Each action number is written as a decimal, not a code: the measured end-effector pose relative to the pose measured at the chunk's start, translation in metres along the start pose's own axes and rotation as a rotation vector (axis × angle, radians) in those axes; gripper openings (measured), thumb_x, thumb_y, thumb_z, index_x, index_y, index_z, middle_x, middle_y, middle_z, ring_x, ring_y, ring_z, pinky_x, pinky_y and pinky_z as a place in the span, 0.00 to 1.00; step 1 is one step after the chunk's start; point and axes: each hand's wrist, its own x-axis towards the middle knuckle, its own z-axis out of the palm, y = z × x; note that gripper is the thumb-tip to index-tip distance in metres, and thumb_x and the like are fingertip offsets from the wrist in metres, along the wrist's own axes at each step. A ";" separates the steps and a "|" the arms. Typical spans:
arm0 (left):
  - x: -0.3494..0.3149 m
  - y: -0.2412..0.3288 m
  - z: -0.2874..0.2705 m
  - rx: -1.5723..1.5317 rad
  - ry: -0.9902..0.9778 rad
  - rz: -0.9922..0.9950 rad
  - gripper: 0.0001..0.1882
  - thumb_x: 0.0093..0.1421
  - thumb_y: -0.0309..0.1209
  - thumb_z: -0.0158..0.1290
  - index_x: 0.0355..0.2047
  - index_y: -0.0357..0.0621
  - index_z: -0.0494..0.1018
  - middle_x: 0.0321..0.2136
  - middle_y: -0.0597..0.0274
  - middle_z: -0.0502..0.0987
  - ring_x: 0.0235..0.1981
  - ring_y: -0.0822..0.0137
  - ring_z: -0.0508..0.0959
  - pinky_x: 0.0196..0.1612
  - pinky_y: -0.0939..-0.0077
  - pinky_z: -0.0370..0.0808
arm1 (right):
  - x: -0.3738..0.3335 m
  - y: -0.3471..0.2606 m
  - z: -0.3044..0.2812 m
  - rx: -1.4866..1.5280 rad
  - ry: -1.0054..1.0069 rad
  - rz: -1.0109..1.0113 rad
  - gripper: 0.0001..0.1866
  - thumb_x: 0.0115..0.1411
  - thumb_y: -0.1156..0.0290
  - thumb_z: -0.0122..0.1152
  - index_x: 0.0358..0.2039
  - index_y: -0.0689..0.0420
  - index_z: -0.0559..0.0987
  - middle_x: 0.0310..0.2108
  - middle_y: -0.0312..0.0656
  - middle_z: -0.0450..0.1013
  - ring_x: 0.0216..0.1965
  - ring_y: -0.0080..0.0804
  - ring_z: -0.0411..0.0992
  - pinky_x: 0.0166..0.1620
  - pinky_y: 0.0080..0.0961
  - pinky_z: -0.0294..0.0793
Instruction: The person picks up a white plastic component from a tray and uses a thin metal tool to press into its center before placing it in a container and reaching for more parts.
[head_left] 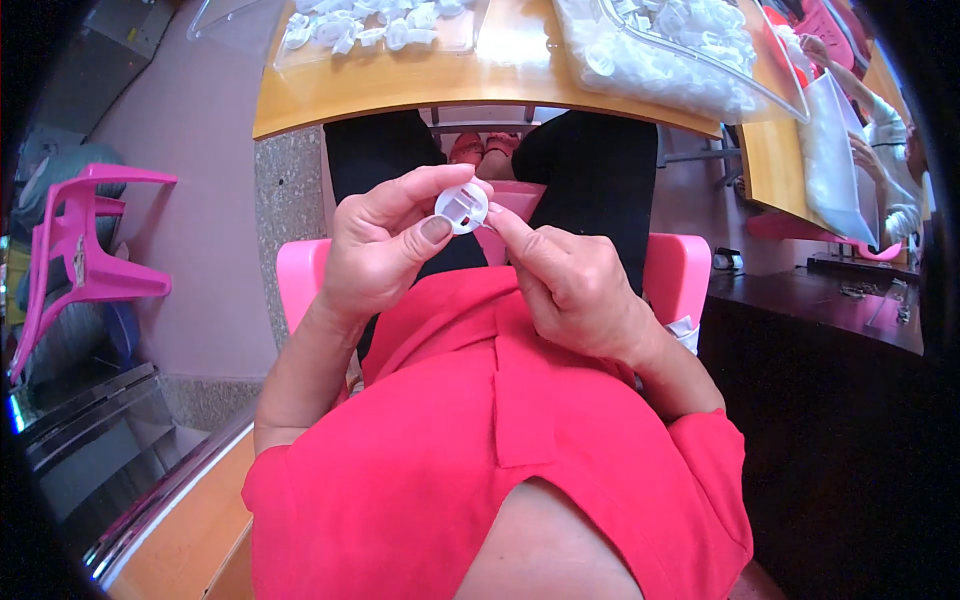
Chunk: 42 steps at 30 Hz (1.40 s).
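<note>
Small round white plastic cap (pixel 461 208): held above the lap, just below the edge of the wooden desk (pixel 400 85). Flat face turned up toward the camera; being round, no long axis. Translucent white, with a rectangular recess showing dark red inside. Left hand (pixel 385 245): thumb and fingers closed on the cap's rim. Right hand (pixel 575 285): fingertip touching the cap's right edge.

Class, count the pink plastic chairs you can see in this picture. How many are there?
2: one empty pink chair stands at the left edge; the other is under the person. More may be hidden.
</note>
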 end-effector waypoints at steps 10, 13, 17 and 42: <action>-0.002 -0.004 -0.004 0.143 0.002 -0.002 0.21 0.60 0.22 0.52 0.54 0.33 0.68 0.49 0.45 0.73 0.52 0.59 0.74 0.56 0.66 0.69 | 0.000 0.001 0.004 -0.060 0.024 -0.013 0.28 0.48 0.88 0.54 0.53 0.65 0.71 0.20 0.45 0.69 0.21 0.37 0.72 0.23 0.29 0.72; -0.002 -0.004 -0.004 0.174 0.012 -0.011 0.20 0.60 0.22 0.52 0.53 0.33 0.68 0.49 0.45 0.73 0.51 0.60 0.74 0.55 0.67 0.70 | 0.000 0.003 0.004 -0.085 0.007 -0.023 0.28 0.47 0.88 0.54 0.52 0.66 0.71 0.21 0.46 0.69 0.21 0.38 0.73 0.23 0.30 0.72; -0.001 -0.006 0.002 0.057 0.024 -0.030 0.18 0.61 0.19 0.50 0.52 0.33 0.70 0.48 0.54 0.74 0.45 0.69 0.75 0.47 0.78 0.73 | 0.001 0.006 0.004 0.052 -0.005 0.013 0.27 0.48 0.89 0.53 0.53 0.66 0.70 0.22 0.48 0.70 0.23 0.40 0.74 0.25 0.29 0.73; 0.003 -0.016 0.009 -0.159 0.196 -0.145 0.20 0.62 0.21 0.51 0.55 0.32 0.67 0.46 0.50 0.76 0.42 0.65 0.78 0.49 0.71 0.76 | 0.000 0.001 0.005 -0.179 -0.024 0.170 0.32 0.48 0.86 0.54 0.57 0.61 0.68 0.23 0.46 0.68 0.22 0.42 0.72 0.26 0.35 0.73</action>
